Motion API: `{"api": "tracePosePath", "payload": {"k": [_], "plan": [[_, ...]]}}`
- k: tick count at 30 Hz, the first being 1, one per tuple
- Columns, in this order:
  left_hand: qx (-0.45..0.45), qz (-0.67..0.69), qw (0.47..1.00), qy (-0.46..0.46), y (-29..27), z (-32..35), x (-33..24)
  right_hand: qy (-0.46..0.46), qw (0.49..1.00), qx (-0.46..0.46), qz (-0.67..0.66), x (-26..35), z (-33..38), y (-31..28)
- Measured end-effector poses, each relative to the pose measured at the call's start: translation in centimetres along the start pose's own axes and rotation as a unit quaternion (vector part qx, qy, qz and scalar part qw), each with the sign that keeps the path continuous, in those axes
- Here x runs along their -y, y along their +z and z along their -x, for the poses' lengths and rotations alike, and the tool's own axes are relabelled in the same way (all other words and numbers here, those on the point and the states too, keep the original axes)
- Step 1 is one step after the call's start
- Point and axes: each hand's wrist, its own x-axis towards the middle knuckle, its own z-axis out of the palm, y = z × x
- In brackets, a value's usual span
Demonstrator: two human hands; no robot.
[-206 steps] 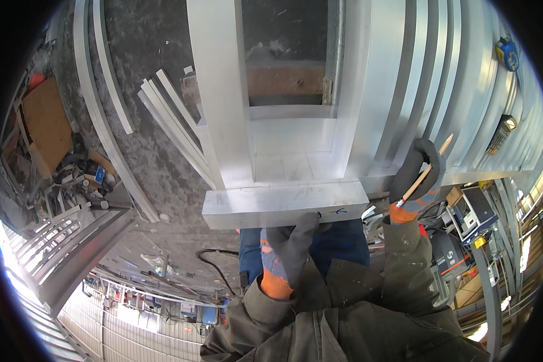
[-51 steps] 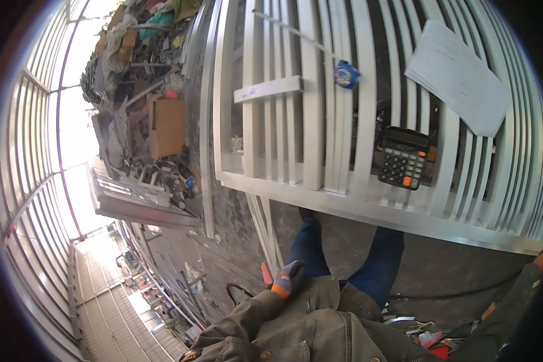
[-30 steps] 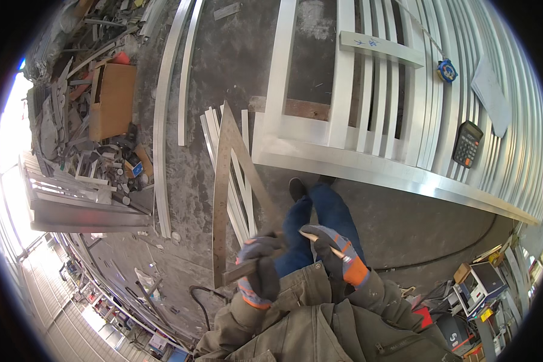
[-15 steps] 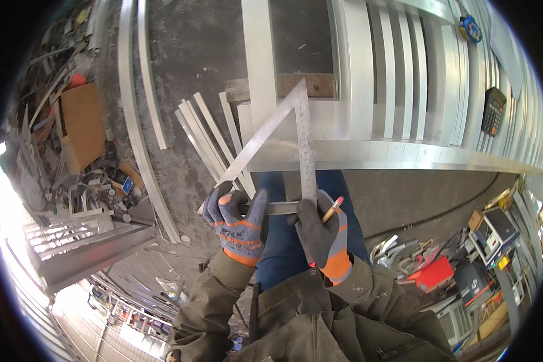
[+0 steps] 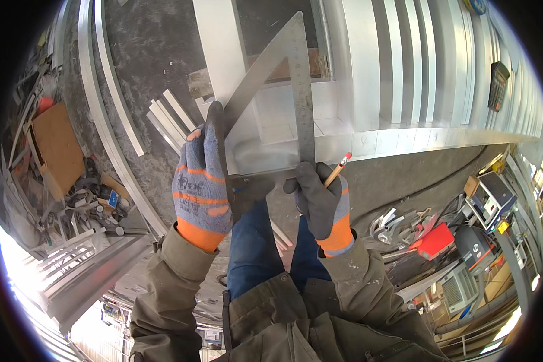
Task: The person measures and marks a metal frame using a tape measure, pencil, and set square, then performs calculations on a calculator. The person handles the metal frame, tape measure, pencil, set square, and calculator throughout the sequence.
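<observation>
As a worker straddles the near end of a row of pale metal bars [image 5: 413, 60], a silvery triangular metal square [image 5: 301, 96] points away from the body, ahead of both hands and above the near edge of a long pale metal rail [image 5: 398, 143]. Its ruled leg, the long axis that matters most, runs almost straight out from the right hand [image 5: 323, 205], which is closer to that leg and pinches its lower end, a slim wooden pencil [image 5: 336, 170] with a red tip tucked in the same grip. The square's slanting side rises from the left hand [image 5: 202, 181], gloved in grey-blue and orange, toward the far apex. Fingers extended, the left hand sits against the square's left corner; how firmly it holds cannot be told, nor whether metal touches rail.
</observation>
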Motion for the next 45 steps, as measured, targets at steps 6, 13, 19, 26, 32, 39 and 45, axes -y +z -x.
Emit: {"api": "tracePosePath", "payload": {"k": [6, 13, 19, 26, 32, 39, 45], "plan": [[0.017, -0.035, 0.999, 0.039, -0.6, -0.4, -0.1, -0.023, 0.999, -0.041, 0.023, 0.5, 0.5, 0.5], [0.011, -0.058, 0.997, 0.052, -0.7, -0.7, 0.4, -0.011, 0.996, -0.032, 0.082, 0.1, 0.4, 0.6], [0.008, -0.014, 0.999, 0.044, -0.8, -0.8, 0.6, 0.007, 0.996, -0.020, 0.088, 0.3, 0.4, 0.2], [0.004, -0.032, 0.998, 0.047, -1.0, -0.8, 0.4, 0.041, 0.996, -0.002, 0.076, 0.4, 0.2, -0.1], [0.019, -0.054, 0.998, 0.037, -1.2, -0.9, 0.2, 0.062, 0.996, -0.004, 0.057, 0.2, 0.1, -0.1], [0.018, -0.038, 0.999, 0.028, -1.2, -1.0, 0.1, 0.043, 0.996, -0.008, 0.073, 0.3, 0.1, 0.1], [0.027, -0.036, 0.999, 0.031, -1.2, -0.9, 0.2, 0.038, 0.997, -0.021, 0.069, 0.3, 0.1, 0.2]]}}
